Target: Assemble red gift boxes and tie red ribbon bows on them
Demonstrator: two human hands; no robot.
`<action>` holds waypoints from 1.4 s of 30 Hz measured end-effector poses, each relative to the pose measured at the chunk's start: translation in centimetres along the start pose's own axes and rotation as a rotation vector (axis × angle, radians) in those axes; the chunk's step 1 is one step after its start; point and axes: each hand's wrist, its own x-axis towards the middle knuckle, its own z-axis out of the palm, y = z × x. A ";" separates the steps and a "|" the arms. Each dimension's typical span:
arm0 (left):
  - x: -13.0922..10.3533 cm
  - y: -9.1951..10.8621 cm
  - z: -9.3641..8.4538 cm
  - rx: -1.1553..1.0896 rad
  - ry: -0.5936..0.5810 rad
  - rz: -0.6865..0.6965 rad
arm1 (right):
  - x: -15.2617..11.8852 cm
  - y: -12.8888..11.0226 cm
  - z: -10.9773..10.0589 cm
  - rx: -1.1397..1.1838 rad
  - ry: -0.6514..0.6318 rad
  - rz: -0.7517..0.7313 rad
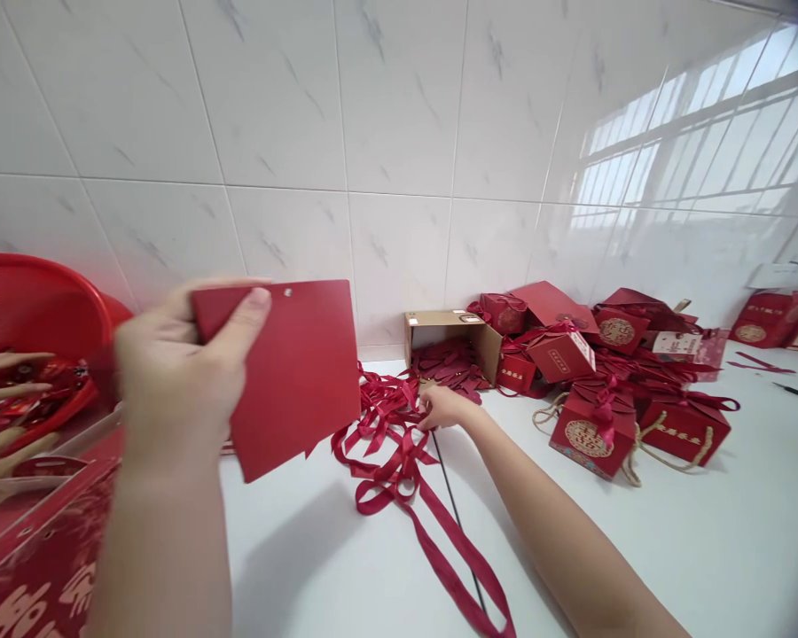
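My left hand [196, 354] is raised over the left of the table, gripping a plain red folded cardboard gift box [299, 372] by its upper left edge, thumb on the near face. A small hole shows near the card's top edge. Farther off, my right hand [447, 409] reaches into a tangled heap of dark red ribbons [389, 399], its fingertips pinched on a ribbon. Loops of that ribbon [432, 523] trail toward the table's front. Just beyond my right hand, an open brown carton [488, 346] lies on its side with dark red strips inside.
Several finished red gift boxes [591, 434], some with rope handles, are piled at right. A black pen [791, 390] lies farther right. Another person's hands [6, 381] are at a red plastic basket [99, 310] on the left. A tiled wall [399, 239] rises behind the white table [299, 558].
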 end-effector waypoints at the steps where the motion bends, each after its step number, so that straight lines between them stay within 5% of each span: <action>1: 0.0 -0.9 1.1 -0.043 -0.053 -0.071 | -0.4 0.1 -0.8 0.034 0.041 -0.009; 4: -0.4 -4.6 4.2 -0.086 -0.347 -0.266 | -1.9 0.4 -3.7 0.136 0.264 -0.042; 7: -1.1 -8.3 6.2 -0.025 -0.522 -0.342 | -3.6 0.6 -6.2 0.233 0.535 -0.080; 11: -1.4 -10.0 6.7 0.154 -0.604 -0.342 | -5.5 0.1 -7.8 0.378 0.727 -0.164; 16: -1.3 -4.9 5.3 0.244 -0.530 -0.109 | -7.8 -3.0 -7.4 0.535 0.733 -0.356; 18: -2.0 -2.1 4.5 0.201 -0.708 0.032 | -8.8 -4.6 -6.9 0.629 0.684 -0.476; 21: -3.4 0.9 3.6 0.096 -0.986 0.058 | -10.3 -6.5 -6.3 0.778 0.590 -0.637; 23: -4.2 1.9 3.3 0.039 -1.057 0.043 | -11.3 -7.3 -6.0 0.855 0.543 -0.697; 28: -4.6 2.7 3.0 0.023 -0.950 0.029 | -13.0 -7.7 -6.6 0.962 0.437 -0.691; 31: -4.2 3.3 2.4 0.052 -0.825 0.033 | -11.7 -6.2 -7.7 0.871 0.550 -0.588; 33: -4.0 3.7 1.8 0.043 -0.695 0.019 | -9.5 -3.9 -8.3 0.690 0.680 -0.395; 35: -3.8 4.0 1.2 0.004 -0.555 0.005 | -6.8 -0.9 -8.1 0.469 0.674 -0.115; 42: -3.5 4.1 0.7 -0.116 -0.353 0.081 | -1.4 8.3 -3.2 0.244 0.443 0.152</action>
